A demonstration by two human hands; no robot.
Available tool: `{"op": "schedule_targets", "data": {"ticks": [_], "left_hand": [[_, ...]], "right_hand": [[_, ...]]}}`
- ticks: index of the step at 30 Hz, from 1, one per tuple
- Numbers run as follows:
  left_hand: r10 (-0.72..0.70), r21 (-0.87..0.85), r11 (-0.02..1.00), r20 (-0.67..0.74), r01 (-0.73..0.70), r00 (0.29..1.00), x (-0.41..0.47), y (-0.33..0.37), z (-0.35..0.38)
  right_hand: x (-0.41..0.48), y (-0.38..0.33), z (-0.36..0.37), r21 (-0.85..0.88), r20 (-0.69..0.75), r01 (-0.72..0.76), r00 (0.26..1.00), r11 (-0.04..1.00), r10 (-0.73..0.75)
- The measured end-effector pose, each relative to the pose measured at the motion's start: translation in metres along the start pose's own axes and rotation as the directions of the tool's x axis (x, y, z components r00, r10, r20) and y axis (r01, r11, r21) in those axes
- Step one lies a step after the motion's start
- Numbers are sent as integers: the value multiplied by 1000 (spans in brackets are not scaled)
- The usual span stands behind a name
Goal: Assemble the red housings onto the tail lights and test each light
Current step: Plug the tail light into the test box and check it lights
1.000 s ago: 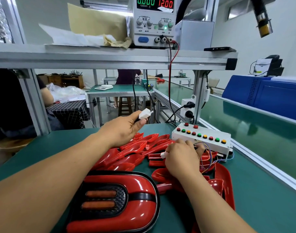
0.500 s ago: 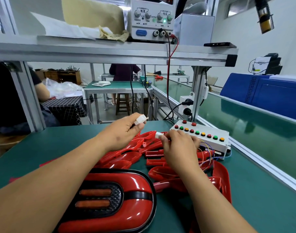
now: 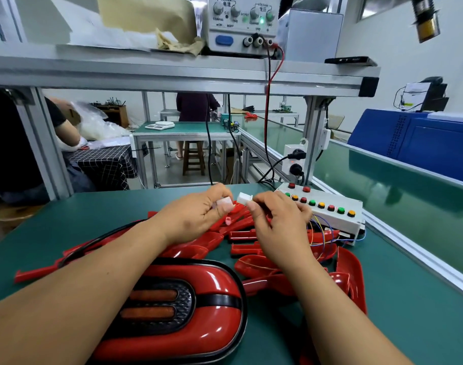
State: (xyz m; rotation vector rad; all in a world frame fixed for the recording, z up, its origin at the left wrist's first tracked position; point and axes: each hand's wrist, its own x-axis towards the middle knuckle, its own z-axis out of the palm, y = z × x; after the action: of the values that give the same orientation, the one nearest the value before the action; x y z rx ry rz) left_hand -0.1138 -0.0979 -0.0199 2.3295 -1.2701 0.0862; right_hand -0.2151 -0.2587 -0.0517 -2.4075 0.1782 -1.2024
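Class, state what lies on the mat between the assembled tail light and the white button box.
In the head view, a heap of loose red housings fills that stretch, with thin coloured wires beside the button box.

A factory assembly workshop: above and beyond the fingers (image 3: 272, 201) a bench power supply (image 3: 240, 25) is sitting on an aluminium shelf (image 3: 172, 77), a push-button test box (image 3: 327, 214) is lying just right of them, and far behind another worker (image 3: 194, 106) is standing at a green-topped bench (image 3: 183, 131).
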Motion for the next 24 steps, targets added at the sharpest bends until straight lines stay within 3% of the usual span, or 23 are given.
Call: {"op": "schedule_targets", "data": {"ticks": [4,8,10,15,20,24], "left_hand": [[34,-117,991,-191,-57,981,-1,-3,0],[63,-126,987,-251,-97,966,-1,-2,-2],[85,-108,988,-236,-113,968,0,-2,-3],[56,-178,983,5,-54,998,-5,1,-7],[-12,-300,954,-133,-29,991,-5,6,-5],[-13,-330,943,-132,-31,991,-6,10,-6]], "right_hand": [[-1,1,-2,9,10,3,1000,1000,-3],[-1,2,-2,2,20,4,1000,1000,-4],[-2,2,-3,10,26,-1,1000,1000,1],[-3,4,-5,16,51,-21,999,1000,20],[-4,3,-4,61,101,9,995,998,-16],[-3,5,-3,76,152,13,988,997,-25]]}}
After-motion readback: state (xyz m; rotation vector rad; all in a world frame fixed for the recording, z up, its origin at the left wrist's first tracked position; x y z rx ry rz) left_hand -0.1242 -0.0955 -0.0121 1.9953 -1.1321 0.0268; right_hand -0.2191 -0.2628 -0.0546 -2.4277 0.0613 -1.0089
